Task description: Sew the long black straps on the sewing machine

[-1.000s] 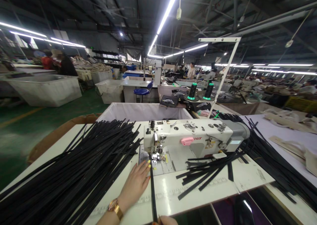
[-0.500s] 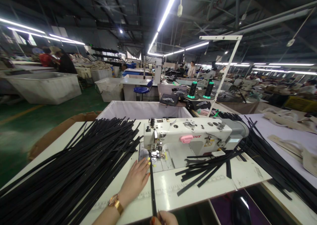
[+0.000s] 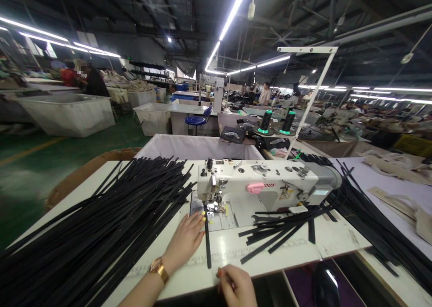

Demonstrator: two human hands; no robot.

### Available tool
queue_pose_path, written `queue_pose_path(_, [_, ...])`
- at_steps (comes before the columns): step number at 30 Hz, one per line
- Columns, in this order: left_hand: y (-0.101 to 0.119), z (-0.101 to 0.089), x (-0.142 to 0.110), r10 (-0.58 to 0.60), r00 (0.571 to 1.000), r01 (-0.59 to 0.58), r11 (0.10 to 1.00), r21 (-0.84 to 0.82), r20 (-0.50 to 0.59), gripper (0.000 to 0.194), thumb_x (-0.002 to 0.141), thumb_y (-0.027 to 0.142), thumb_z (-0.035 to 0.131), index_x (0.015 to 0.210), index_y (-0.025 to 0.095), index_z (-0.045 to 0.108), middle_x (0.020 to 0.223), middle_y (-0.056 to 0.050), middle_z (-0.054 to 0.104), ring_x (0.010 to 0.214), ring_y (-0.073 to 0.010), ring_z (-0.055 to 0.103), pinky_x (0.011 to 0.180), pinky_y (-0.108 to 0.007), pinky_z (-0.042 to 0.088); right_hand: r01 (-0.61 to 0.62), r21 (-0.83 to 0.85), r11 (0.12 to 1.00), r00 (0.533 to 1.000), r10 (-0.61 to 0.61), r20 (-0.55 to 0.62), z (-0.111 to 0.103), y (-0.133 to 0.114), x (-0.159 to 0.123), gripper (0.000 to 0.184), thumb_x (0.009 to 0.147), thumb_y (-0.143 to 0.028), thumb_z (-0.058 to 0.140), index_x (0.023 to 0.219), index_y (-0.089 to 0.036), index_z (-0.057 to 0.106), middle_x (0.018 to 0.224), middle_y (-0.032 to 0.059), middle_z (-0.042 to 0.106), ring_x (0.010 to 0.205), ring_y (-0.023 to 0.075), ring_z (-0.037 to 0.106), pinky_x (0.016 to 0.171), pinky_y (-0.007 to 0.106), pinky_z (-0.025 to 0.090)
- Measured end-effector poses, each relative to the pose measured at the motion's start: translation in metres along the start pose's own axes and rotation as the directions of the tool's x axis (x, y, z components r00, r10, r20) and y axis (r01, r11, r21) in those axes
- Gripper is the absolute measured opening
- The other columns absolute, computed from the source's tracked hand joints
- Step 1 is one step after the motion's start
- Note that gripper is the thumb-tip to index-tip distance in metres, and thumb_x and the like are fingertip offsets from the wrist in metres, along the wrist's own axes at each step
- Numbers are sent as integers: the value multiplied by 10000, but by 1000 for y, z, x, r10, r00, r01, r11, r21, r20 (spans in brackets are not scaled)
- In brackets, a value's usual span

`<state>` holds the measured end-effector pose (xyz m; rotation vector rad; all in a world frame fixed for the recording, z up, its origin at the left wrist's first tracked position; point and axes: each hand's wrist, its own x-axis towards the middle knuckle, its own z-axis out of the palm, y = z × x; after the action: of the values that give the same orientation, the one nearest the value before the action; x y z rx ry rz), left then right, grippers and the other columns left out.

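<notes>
- Two bare hands at the front edge of a white sewing table (image 3: pixel 297 248).
- Left hand (image 3: pixel 185 240), with a gold wristwatch (image 3: pixel 158 269) on its wrist, lying flat and open on the tabletop, fingers stretched toward the needle, fingertips just beside and seemingly touching the left edge of a narrow black strap (image 3: pixel 207 241).
- Strap itself lying straight on the table, far end under the presser foot (image 3: pixel 212 208) of a white industrial sewing machine (image 3: pixel 266 187), near end free on the tabletop just short of the table's front edge.
- Right hand (image 3: pixel 237 285) at the front edge, loosely curled, holding nothing visible; close to the strap's near end yet apart from it.
- Pink patch (image 3: pixel 255 188) on the front of the machine arm, beside red lettering.
- Large heap of long black straps (image 3: pixel 101 226) fanned over the left part of the table, reaching past the left wrist.
- Smaller scatter of shorter black strips (image 3: pixel 280 230) on the table right of the needle, partly under the machine arm.
- Further bundle of black straps (image 3: pixel 378 226) trailing off the right side behind the machine.
- Two dark thread cones (image 3: pixel 276 121) on green bases standing behind the machine, next to a white thread stand (image 3: pixel 308 95).
- White fabric-lined bin (image 3: pixel 195 147) directly behind the table.
- Other people at work far back in the hall.
</notes>
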<state>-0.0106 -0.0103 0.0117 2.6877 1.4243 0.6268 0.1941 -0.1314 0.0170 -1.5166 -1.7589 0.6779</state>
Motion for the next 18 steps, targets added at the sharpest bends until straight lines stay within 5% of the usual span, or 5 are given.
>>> queue_pose_path(3, [1,0,0,-9,1000,9,1000,5,12,396,972,311,411,1345,217,508,1442,-59,500,1359,-266,405,1121,-559,334,95,-147,985,994,-102,-45,-16,7,28,184,864,-226,467,795,-213,637,700,22,686,655,170,636,600,254,400])
queue_pose_path(7, [1,-1,1,-16,1000,16,1000,9,21,393,971,311,414,1339,215,515,1437,-63,505,1357,-267,407,1124,-555,328,168,-290,942,982,-187,-39,-11,18,49,190,817,-154,473,888,-216,637,787,28,714,730,188,672,636,264,405])
queue_pose_path(18, [0,-2,2,-11,1000,11,1000,-13,15,390,961,301,426,1333,224,516,1439,-58,502,1352,-274,409,1128,-556,318,249,-356,901,960,-279,-35,-4,21,47,203,885,-178,421,873,-211,621,739,14,672,673,161,638,604,264,367])
